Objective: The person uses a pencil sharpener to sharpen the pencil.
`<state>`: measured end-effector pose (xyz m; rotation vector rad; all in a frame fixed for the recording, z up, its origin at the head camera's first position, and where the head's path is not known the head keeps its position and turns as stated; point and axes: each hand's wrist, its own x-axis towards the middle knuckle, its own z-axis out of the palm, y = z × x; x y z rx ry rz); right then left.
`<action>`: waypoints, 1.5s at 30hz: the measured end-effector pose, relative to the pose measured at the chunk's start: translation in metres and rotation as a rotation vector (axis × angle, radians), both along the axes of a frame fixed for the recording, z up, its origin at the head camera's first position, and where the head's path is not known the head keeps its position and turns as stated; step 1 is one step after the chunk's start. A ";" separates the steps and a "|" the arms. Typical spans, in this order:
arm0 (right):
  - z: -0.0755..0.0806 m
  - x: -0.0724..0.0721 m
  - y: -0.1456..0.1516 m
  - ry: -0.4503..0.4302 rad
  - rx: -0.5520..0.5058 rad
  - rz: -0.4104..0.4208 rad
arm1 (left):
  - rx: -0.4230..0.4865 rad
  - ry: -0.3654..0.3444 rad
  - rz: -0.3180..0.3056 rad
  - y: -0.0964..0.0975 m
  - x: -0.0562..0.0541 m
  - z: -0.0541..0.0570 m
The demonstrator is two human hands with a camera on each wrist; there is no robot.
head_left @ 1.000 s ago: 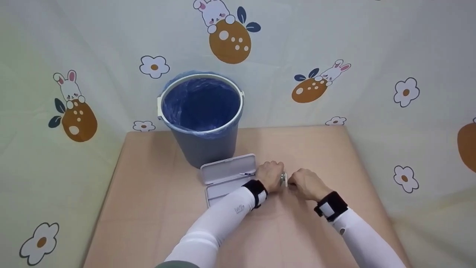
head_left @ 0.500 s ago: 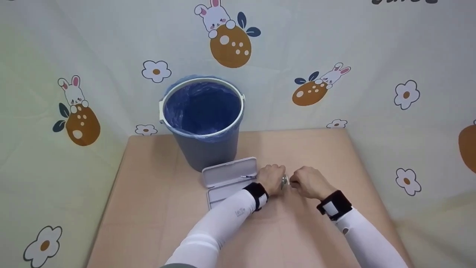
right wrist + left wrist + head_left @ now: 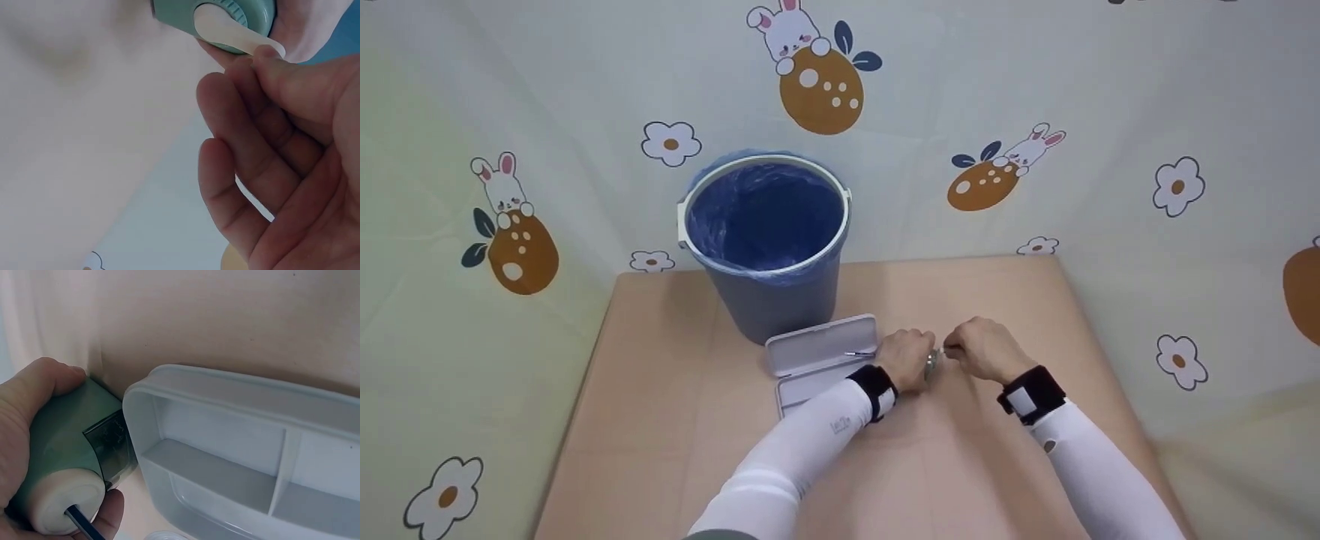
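My left hand (image 3: pixel 906 360) grips a green crank pencil sharpener (image 3: pixel 67 433) just above the table. In the left wrist view a dark pencil (image 3: pixel 83 523) sticks out of the sharpener's cream round front, and a dark see-through window shows on its side. To the right, my right hand (image 3: pixel 988 351) pinches the end of the white crank handle (image 3: pixel 236 34) between thumb and index finger. Its other fingers curl loosely beside the handle. An open pale pencil case (image 3: pixel 821 346) lies left of the sharpener, partly covered by my left forearm; the sharpener is very close to its divided tray (image 3: pixel 225 405).
A blue-grey bin (image 3: pixel 787 307) with a blue liner stands behind the pencil case. The table (image 3: pixel 720 450) has a peach cover. Patterned cloth (image 3: pixel 915 90) hangs around the back and sides.
My right hand has turned the crank handle, shifting slightly up and down beside the sharpener. The left hand keeps its grip in nearly the same place. The head view shifts slightly.
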<state>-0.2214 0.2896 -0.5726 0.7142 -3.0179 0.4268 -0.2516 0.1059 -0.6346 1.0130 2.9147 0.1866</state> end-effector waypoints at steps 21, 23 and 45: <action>0.015 -0.019 -0.004 -0.077 0.042 -0.102 | 0.000 0.024 -0.049 0.000 -0.005 0.002; 0.017 -0.019 -0.005 -0.077 0.049 -0.100 | 0.019 0.032 -0.048 0.001 -0.008 -0.007; -0.045 -0.032 -0.017 0.020 0.106 -0.187 | -0.032 0.035 -0.025 -0.001 -0.002 -0.003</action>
